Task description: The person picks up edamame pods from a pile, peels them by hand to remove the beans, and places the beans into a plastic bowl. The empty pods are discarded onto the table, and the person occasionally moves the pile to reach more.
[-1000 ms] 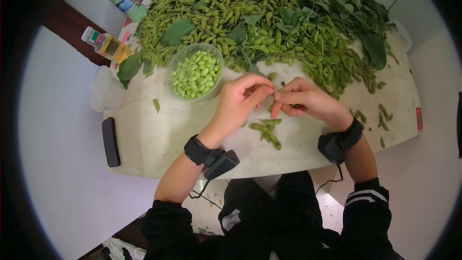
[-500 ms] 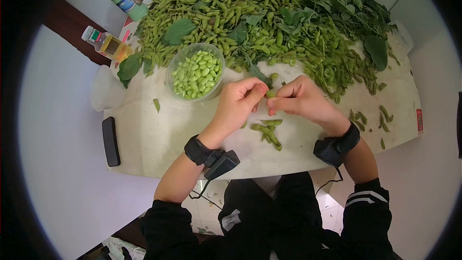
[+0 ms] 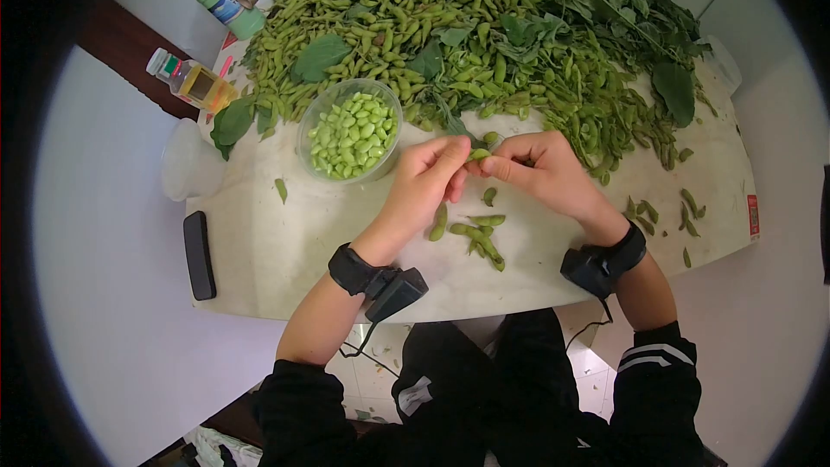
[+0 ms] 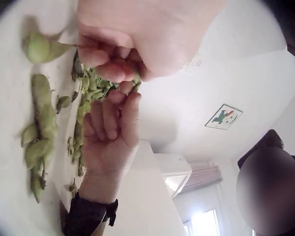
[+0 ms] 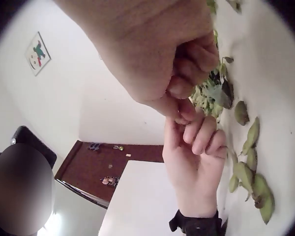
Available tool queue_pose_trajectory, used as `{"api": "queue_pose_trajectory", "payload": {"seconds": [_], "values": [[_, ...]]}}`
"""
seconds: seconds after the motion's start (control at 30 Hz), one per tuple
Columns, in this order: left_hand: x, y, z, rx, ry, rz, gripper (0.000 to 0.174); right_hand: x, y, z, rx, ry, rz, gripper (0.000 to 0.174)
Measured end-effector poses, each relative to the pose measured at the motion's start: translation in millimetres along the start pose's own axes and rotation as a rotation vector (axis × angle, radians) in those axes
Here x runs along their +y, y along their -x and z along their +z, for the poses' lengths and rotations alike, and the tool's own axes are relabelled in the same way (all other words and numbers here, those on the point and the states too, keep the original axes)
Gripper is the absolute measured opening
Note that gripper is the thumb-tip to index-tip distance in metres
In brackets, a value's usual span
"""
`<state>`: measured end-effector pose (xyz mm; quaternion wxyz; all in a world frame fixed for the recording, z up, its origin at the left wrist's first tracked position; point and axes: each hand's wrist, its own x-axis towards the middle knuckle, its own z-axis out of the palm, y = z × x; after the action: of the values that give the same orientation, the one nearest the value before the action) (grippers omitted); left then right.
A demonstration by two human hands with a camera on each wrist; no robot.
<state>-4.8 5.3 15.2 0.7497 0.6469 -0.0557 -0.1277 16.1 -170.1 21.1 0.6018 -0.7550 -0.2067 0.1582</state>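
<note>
both hands meet above the worktop, just in front of the heap of unshelled pods. the left hand and the right hand each pinch the same soybean pod between curled thumb and fingertips, holding it clear of the surface. a clear bowl of shelled beans stands just beside the left hand; loose pods lie below the hands.

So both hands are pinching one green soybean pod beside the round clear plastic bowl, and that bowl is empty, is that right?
Not quite: the round clear plastic bowl is not empty; the head view shows it holding shelled pale green beans. The left hand and right hand do both pinch one green soybean pod beside it.
</note>
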Motion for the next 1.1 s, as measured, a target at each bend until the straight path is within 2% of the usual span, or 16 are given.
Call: {"api": "queue_pose_trajectory", "payload": {"seconds": [0.37,0.43,0.57,0.63,0.77,0.83,1.1], "values": [[0.2,0.5,-0.5,-0.1,-0.048,0.037,0.023,-5.9,0.3,-5.7,0.175,0.249,0.016,0.018],[0.0,0.2,-0.2,-0.103,-0.054,0.032,0.023,-4.7,-0.3,-6.3,0.197,0.313,-0.058,0.022],[-2.4,-0.5,-0.8,-0.092,-0.078,0.031,0.022,-7.9,1.4,-5.0,0.143,0.251,-0.034,0.028],[-3.9,-0.9,-1.1,-0.093,-0.087,0.027,0.022,-9.3,2.0,-3.9,0.222,0.34,-0.047,0.032],[-3.8,-0.9,-1.0,-0.069,-0.067,0.019,0.02,-9.4,2.5,-2.2,0.214,0.336,-0.128,0.032],[-3.1,-0.5,-0.7,-0.065,-0.069,0.011,0.02,-6.5,3.3,-1.3,0.115,0.44,-0.129,0.032],[-6.5,-1.0,-1.4,-0.095,-0.053,0.024,0.022,-8.9,3.5,1.3,0.171,0.396,-0.221,0.029]]}}
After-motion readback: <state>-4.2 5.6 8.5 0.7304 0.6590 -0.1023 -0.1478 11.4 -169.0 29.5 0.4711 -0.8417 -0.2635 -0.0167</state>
